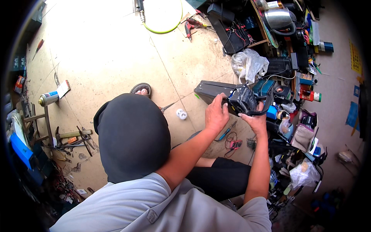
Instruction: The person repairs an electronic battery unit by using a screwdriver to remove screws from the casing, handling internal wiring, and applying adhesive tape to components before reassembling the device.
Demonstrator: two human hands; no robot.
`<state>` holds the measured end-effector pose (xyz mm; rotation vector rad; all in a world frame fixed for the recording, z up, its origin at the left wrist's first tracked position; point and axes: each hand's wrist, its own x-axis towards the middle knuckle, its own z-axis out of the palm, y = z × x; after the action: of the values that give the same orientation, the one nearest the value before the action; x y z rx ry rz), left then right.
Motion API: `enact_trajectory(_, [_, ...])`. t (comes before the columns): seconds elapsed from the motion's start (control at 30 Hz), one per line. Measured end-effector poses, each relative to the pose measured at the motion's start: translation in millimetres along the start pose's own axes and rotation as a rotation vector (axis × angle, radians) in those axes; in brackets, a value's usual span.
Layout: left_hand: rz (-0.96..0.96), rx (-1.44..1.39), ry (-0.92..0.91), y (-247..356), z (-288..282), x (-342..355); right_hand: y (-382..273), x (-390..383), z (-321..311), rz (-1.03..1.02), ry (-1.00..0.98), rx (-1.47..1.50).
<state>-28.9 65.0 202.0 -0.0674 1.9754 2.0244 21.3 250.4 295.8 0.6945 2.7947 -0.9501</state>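
A long dark grey box-shaped case lies slanted in front of me, right of centre. At its near right end is a black plastic end piece with a loop-like handle. My left hand is against the case beside this end, its fingers bent over the edge. With thumb below and fingers around the handle side, my right hand grips the end piece. Below the case, a blue-handled pen-shaped tool and a red meter with leads lie on the floor. Two white rolls are left of my left forearm.
Crowded shelves with a metal kettle and a plastic bag line the right. Red-handled tools and a yellow-green hose lie at the far side. Left are a spray can and a hammer. Scissors lie near a sandalled foot.
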Motion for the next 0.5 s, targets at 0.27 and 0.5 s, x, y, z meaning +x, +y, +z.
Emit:
enact_trajectory(0.27, [0.034, 0.014, 0.043, -2.3, 3.4, -0.1, -2.6, -5.0, 5.8, 0.014, 0.072, 0.024])
enact_trajectory(0.5, [-0.027, 0.030, 0.043, 1.4, 2.1, 8.8, -9.6, -4.2, 4.4, 0.037, 0.019, 0.026])
